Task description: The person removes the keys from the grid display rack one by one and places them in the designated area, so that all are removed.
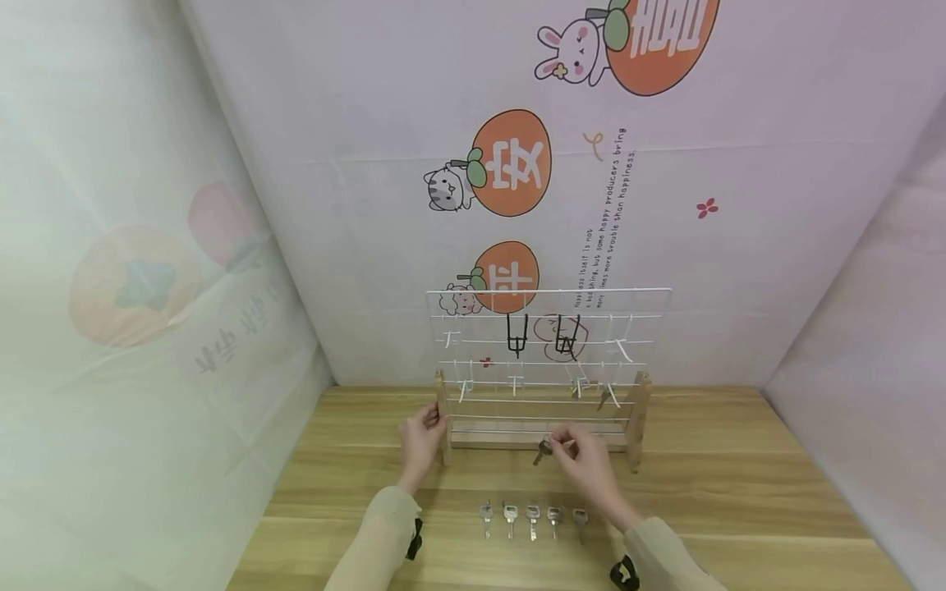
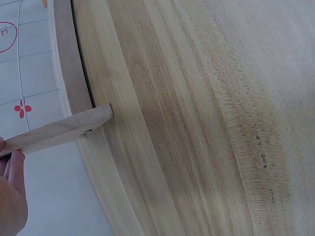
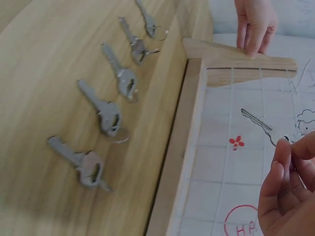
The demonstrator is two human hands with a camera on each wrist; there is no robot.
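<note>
My right hand point(image 1: 584, 464) pinches a key point(image 1: 543, 450) by its head or ring, in front of the lower wires of a white wire rack point(image 1: 547, 363). In the right wrist view the key's blade point(image 3: 256, 119) points away from the fingertips. At the rack's left side, my left hand point(image 1: 421, 439) grips the wooden side post point(image 1: 444, 427), thumb and fingers on either side of it. Several more keys point(image 1: 533, 513) with small rings lie in a row on the wooden table, nearer to me than the rack.
White hooks point(image 1: 514, 382) and two black hooks point(image 1: 517, 335) sit on the rack's wires. A key point(image 1: 604, 399) hangs at the lower right. The right wooden post point(image 1: 637, 423) stands on the table point(image 1: 709, 492). White printed cloth point(image 1: 369, 205) encloses the back and sides.
</note>
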